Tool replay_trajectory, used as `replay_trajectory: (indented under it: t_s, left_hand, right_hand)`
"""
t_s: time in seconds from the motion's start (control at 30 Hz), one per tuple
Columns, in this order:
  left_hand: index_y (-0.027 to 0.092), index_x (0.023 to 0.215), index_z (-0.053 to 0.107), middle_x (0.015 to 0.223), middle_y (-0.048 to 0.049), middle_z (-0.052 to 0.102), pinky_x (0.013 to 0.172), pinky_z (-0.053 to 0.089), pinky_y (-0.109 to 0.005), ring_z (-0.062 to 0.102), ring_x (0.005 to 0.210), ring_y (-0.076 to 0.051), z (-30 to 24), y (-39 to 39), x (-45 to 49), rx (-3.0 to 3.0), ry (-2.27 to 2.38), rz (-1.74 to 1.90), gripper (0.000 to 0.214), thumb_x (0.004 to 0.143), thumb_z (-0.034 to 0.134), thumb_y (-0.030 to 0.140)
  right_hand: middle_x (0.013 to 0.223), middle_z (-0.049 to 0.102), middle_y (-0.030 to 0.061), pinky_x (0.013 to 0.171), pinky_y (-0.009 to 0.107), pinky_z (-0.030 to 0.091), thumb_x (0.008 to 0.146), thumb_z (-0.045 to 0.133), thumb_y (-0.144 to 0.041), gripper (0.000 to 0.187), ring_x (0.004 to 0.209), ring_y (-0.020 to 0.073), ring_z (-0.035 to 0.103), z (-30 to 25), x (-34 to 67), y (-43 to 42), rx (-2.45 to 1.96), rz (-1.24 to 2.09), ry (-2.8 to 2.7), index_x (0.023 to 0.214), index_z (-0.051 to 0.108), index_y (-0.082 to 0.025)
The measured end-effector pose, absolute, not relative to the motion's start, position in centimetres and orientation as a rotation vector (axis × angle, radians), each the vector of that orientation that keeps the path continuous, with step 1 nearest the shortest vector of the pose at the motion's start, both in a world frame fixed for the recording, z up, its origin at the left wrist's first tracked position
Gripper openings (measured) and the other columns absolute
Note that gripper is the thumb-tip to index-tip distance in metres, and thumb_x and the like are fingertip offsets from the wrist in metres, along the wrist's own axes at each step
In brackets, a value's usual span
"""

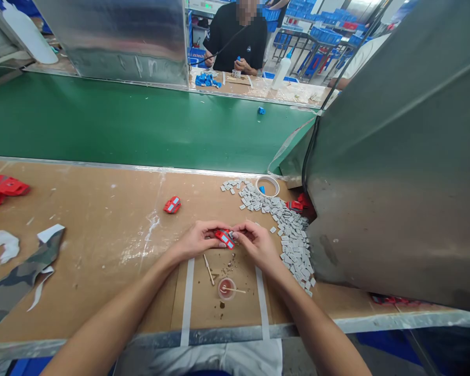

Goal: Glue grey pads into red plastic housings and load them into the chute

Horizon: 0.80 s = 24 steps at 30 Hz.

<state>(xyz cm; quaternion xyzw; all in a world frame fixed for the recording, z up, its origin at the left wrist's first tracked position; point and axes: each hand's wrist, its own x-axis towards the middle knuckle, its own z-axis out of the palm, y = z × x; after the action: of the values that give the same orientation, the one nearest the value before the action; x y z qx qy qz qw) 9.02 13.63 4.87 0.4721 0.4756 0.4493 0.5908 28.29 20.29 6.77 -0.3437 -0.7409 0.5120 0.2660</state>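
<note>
1. red toy car (224, 238): one, held between both hands above the cardboard-covered worktable (109, 235), beyond the cup.
2. left hand (201, 240): one; thumb and fingers pinching the car's left side.
3. right hand (254, 243): one; thumb and forefinger pinching at the car's right edge. cannot tell whether a grey piece sits between the tips.
4. hazards, judged: a loosened pinch could drop the car; a low wrist could tip the uncovered cup; the right forearm, just beside the grey tiles, could scatter them.
5. cup (220, 294): one.
6. sticks: two; one in the cup (238, 291), one on the table (209, 270).
7. second red car (173, 204): one, lying apart.
8. tape ring (277, 187): one.
9. white tape strips (187, 297): two.
10. grey tiles (293, 235): heaped, too many to count.
</note>
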Motion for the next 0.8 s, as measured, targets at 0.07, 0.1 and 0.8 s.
replay_trajectory:
  t_s: [0.07, 0.1, 0.8]
  left_hand:
    - [0.017, 0.108, 0.071, 0.105, -0.0063, 0.074, 0.094, 0.054, -0.038, 0.069, 0.097, -0.021, 5.0, 13.6, 9.1, 1.11, 1.121, 1.047, 0.039, 0.071, 0.077, 0.023]
    - [0.017, 0.109, 0.071, 0.105, -0.0065, 0.075, 0.094, 0.054, -0.038, 0.07, 0.097, -0.021, 5.1, 13.6, 9.1, 1.111, 1.125, 1.052, 0.039, 0.071, 0.077, 0.022]
    - [0.017, 0.097, 0.07, 0.088, -0.0042, 0.075, 0.075, 0.053, -0.027, 0.069, 0.08, -0.019, 5.4, 12.7, 9.8, 1.493, 1.435, 1.017, 0.019, 0.079, 0.065, 0.022]
  right_hand:
    - [0.083, 0.072, 0.0065, 0.068, 0.029, 0.051, 0.087, 0.064, -0.031, 0.015, 0.074, 0.0182, 0.065, 6.6, 28.3, 20.3, -0.936, 1.366, -2.003, 0.085, 0.07, -0.018]
    - [0.084, 0.073, 0.0066, 0.068, 0.029, 0.05, 0.086, 0.064, -0.031, 0.014, 0.074, 0.0184, 0.065, 6.6, 28.3, 20.3, -0.946, 1.371, -1.996, 0.086, 0.07, -0.018]
    - [0.078, 0.061, 0.0037, 0.064, 0.027, 0.04, 0.091, 0.053, -0.017, 0.013, 0.069, 0.0165, 0.057, 7.3, 28.3, 18.5, -0.899, 1.05, -2.241, 0.085, 0.065, -0.019]
